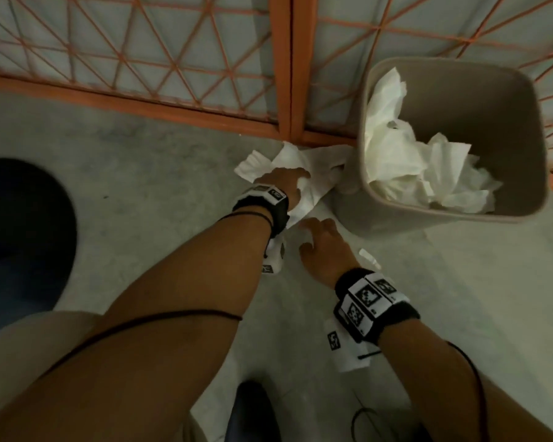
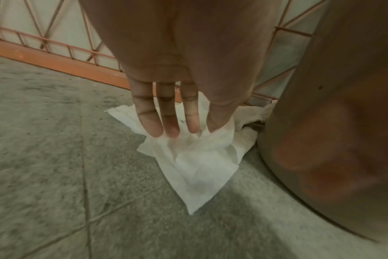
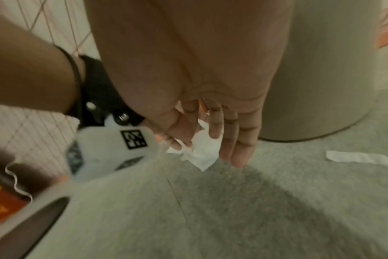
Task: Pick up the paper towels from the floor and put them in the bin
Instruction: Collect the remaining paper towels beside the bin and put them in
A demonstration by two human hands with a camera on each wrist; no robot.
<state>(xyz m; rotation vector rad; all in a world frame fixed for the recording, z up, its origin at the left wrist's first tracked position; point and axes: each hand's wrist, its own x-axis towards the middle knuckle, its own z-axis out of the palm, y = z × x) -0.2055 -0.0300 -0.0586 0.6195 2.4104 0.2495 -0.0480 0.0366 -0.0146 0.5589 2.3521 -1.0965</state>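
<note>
With straight fingers the left hand [image 2: 166, 108] presses the crumpled white paper towel [image 2: 197, 157] beside the beige plastic bin [image 1: 454, 138]; the empty, relaxed right hand [image 1: 324, 247] should help gather it before lifting.

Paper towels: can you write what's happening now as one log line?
left hand: fingers straight on floor paper towel | right hand: open, reaching beside it | bin: holds crumpled towels
</note>
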